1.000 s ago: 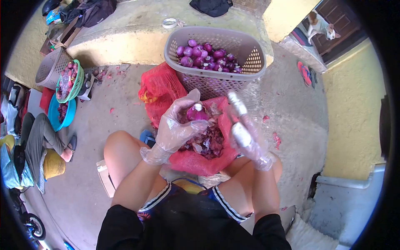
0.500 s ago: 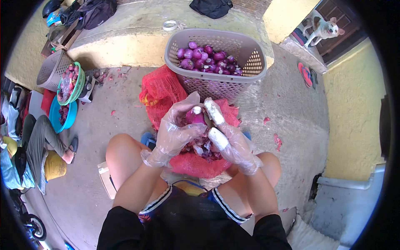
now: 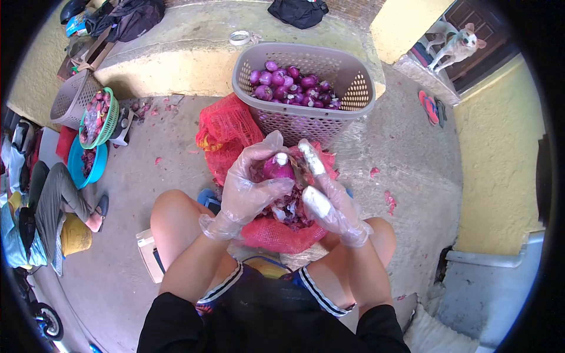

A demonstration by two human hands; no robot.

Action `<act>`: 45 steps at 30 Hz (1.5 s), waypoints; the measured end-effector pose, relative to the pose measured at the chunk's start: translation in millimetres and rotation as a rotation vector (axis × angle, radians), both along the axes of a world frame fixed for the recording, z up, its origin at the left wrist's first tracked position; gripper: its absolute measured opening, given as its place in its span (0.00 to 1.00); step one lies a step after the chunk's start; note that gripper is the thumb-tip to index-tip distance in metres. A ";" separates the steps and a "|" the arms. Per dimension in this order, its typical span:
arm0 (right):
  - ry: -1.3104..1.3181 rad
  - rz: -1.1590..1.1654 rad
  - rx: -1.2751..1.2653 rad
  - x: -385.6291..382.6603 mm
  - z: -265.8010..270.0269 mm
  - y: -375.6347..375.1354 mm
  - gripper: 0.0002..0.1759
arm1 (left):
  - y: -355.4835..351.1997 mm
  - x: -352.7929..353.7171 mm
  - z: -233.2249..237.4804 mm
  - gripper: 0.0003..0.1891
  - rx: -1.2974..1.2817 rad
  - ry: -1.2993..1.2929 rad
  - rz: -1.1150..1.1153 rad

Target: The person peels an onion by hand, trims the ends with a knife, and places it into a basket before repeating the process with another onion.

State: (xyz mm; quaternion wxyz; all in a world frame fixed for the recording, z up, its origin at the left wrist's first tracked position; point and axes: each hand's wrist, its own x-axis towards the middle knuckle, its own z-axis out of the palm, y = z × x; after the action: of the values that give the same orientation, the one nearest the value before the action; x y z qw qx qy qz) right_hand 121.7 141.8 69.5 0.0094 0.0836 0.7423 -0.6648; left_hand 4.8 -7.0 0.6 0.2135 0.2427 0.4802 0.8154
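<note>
My left hand [image 3: 244,185], in a clear plastic glove, is closed round a red onion [image 3: 279,167] with a pale cut end facing up. Close by on the right is my gloved right hand [image 3: 331,197], with white wrapping on its thumb and index finger. Its fingers curl round something thin and dark beside the onion, too hidden to name. Below both hands, a red mesh sack [image 3: 276,235] holds loose onion skins [image 3: 288,213]. Just beyond them stands a grey-brown plastic basket [image 3: 306,123] with several peeled red onions [image 3: 288,85] inside.
At left, a green basket [image 3: 113,120] of onions sits over a blue basin [image 3: 101,167], near a seated person's leg [image 3: 62,191]. Onion skin scraps [image 3: 390,202] dot the concrete floor. A dog [image 3: 456,47] is by the door; slippers [image 3: 429,107] lie near it.
My right hand has shifted slightly right, away from the onion, and its thumb and index finger have turned. My left hand keeps hold of the onion, showing more of it.
</note>
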 end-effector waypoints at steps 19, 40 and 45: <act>0.151 -0.150 -0.348 -10.1 -36.9 -8.1 0.25 | 3.8 8.2 -0.9 0.32 0.069 0.103 0.062; 0.047 -0.209 -0.410 -10.8 -34.9 6.0 0.28 | 1.3 1.5 5.6 0.27 0.167 -0.283 -0.163; -0.044 -0.035 -0.149 -3.4 -19.0 -2.5 0.35 | 2.0 3.5 7.6 0.24 0.205 -0.270 -0.171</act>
State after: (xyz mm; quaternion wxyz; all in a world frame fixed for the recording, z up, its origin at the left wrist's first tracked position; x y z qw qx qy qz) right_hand 118.2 139.3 50.5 0.0204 0.1103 0.6887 -0.7164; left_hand 8.3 -4.9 8.3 0.3188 0.1914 0.3389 0.8642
